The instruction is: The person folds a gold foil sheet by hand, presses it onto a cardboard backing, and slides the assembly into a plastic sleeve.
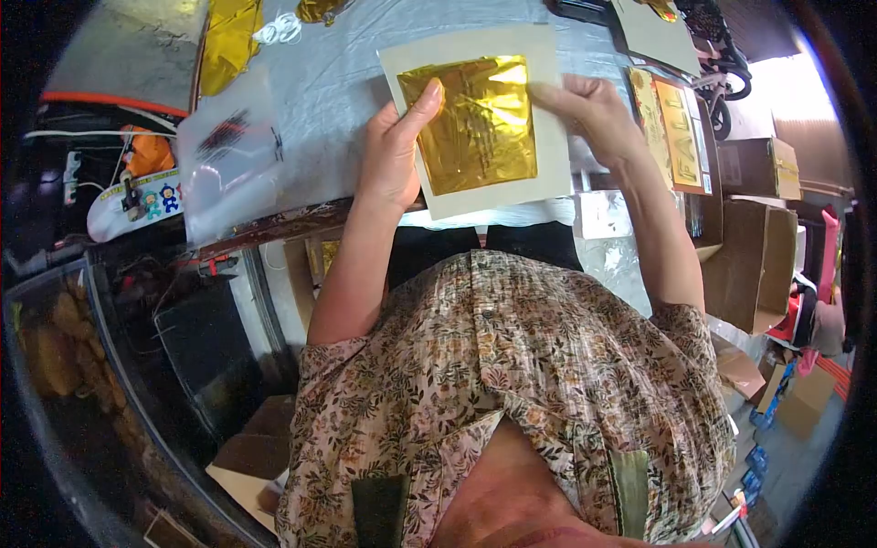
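Observation:
A cream card (553,68) with a crinkled, shiny gold foil sheet (480,128) on its face is held up over the table, tilted slightly. My left hand (395,146) grips the card's left edge, its thumb lying on the foil and the other fingers hidden behind. On the opposite side, my right hand (594,114) pinches the right edge, thumb in front near the foil's border and fingers curled behind the card.
A table (329,82) with a pale plastic cover spans the front. Gold foil (228,46), white cord (279,29) and a clear plastic bag (228,164) lie at left. A printed gold-and-red card (678,132) sits at right, beside cardboard boxes (749,265).

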A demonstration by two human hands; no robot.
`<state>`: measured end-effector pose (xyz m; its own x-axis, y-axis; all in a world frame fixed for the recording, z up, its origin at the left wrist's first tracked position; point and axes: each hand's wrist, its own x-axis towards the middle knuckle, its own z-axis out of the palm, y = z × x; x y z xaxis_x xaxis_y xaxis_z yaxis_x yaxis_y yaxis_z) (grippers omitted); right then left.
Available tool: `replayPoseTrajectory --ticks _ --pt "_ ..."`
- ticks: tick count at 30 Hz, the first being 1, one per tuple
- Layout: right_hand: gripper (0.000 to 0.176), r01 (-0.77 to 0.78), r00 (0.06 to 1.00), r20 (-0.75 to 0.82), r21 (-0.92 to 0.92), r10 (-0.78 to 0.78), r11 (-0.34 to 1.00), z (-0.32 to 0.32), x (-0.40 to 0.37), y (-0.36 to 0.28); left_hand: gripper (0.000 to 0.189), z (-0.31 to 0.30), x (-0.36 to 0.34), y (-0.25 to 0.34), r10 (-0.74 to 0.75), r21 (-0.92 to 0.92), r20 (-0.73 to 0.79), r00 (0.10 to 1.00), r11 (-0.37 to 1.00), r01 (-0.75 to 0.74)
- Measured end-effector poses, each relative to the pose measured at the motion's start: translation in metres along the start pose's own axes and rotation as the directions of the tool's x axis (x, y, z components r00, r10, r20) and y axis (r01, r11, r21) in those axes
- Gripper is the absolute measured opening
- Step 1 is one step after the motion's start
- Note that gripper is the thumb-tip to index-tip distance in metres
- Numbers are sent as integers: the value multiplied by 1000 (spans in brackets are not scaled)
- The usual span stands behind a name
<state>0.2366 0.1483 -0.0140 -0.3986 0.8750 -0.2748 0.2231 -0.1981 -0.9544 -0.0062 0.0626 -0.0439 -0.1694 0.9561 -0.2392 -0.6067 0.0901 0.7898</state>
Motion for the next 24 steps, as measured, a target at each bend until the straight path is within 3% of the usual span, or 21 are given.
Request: replayPoseTrajectory --ticks 2,3,5,6,7,10,12,18,20,22,24 --pt "32 -83 995 63 24 82 996 1 -13 -4 32 -3 2 2 13 -23 -11 1000 1000 -14" --pt "29 -87 990 101 -73 94 994 -4 -13 6 34 -6 3 4 24 -46 -15 1000 999 -25" --pt "32 -242 944 213 -72 252 968 -13 -17 -5 35 -8 5 3 44 -47 -59 997 998 -47" --pt "22 -226 954 217 82 204 971 -9 -22 -9 36 -8 6 2 45 -52 -85 995 997 -50" --pt "22 -224 953 227 76 202 972 -11 -18 -5 37 -7 7 2 54 -52 -70 996 997 -58" --pt "14 -172 972 183 136 146 976 -17 -10 14 35 -5 5 2 40 -74 -93 995 996 -47" --pt "23 -82 997 11 188 81 979 -13 -8 20 35 -9 5 5 72 -43 -60 996 996 -75" --pt "24 -88 992 93 -30 90 996 -27 -7 3 35 -25 12 14 84 140 -56 995 987 -76" --pt "22 -35 999 34 39 34 999 -25 -1 16 38 -22 10 15 59 80 -146 988 996 -48" --pt "19 -24 999 -34 158 30 987 -24 0 17 40 -30 10 11 23 68 -131 991 998 -15" --pt "18 -6 997 -81 142 17 990 -18 -3 15 42 -35 11 9 -19 55 -111 994 998 25"
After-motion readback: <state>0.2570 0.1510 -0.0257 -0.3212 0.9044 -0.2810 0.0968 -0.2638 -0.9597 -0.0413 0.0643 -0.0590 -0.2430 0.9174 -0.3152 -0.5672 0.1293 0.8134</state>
